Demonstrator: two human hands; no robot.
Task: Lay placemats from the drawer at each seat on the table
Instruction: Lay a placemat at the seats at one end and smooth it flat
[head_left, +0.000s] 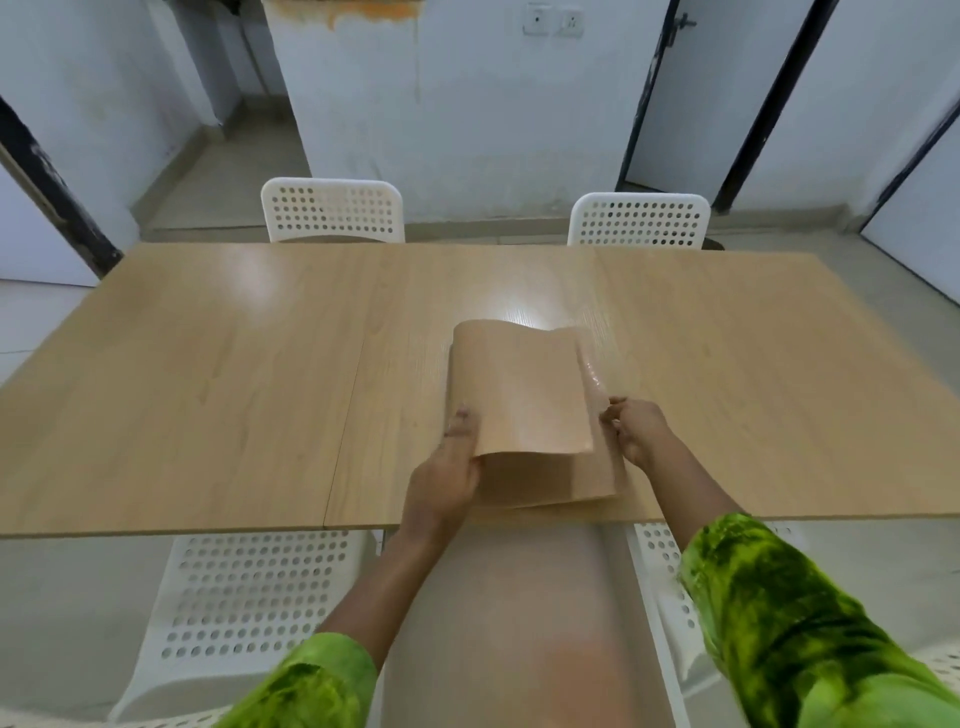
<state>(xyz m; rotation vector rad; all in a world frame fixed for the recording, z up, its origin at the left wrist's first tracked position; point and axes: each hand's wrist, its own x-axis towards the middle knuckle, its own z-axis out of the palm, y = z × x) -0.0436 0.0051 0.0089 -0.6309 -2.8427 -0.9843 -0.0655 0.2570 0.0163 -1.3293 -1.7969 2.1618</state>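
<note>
A stack of tan wood-grain placemats (524, 395) rests on the near middle of the wooden table (208, 374), the top sheet curled upward in an arch. My left hand (449, 467) grips the stack's near left corner, thumb on top. My right hand (634, 428) pinches the right edge of the sheets. The lower mats lie flat under the curled one, reaching the table's front edge.
Two white perforated chairs stand at the far side, one on the left (332, 210) and one on the right (639, 221). Two more sit at the near side, left (244, 603) and right (670, 587). Dark-framed doors line the right wall.
</note>
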